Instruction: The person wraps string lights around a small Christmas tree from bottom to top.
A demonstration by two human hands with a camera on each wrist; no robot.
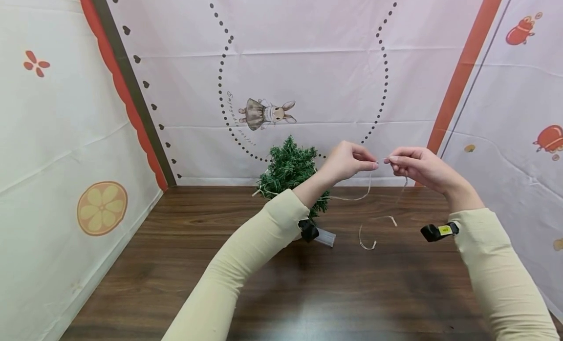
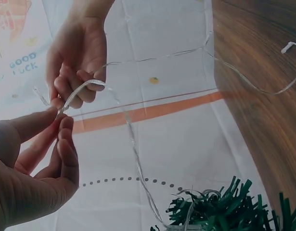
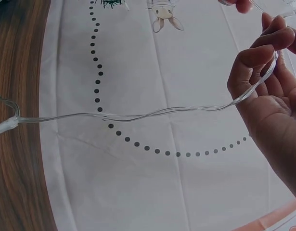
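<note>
A thin clear wire point(image 2: 133, 139) runs from the green tinsel tree point(image 1: 290, 167) up to both hands, raised above the table's back right. The left hand point(image 1: 347, 161) pinches it between thumb and fingertips; the right hand point(image 1: 418, 166) pinches it a short way to the right, its other fingers curled. In the left wrist view the left hand point(image 2: 39, 166) and right hand point(image 2: 80, 62) nearly meet at the wire. From the right hand point(image 3: 270, 82) a twisted length of wire point(image 3: 186, 109) hangs toward a white end piece point(image 3: 6, 126) near the table.
On the brown wooden table point(image 1: 272, 287) lie loose wire ends point(image 1: 367, 247) below the hands. A clear plastic piece point(image 1: 325, 237) is at the tree's base, partly behind the left forearm. Printed cloth point(image 1: 308, 87) hangs behind and at both sides.
</note>
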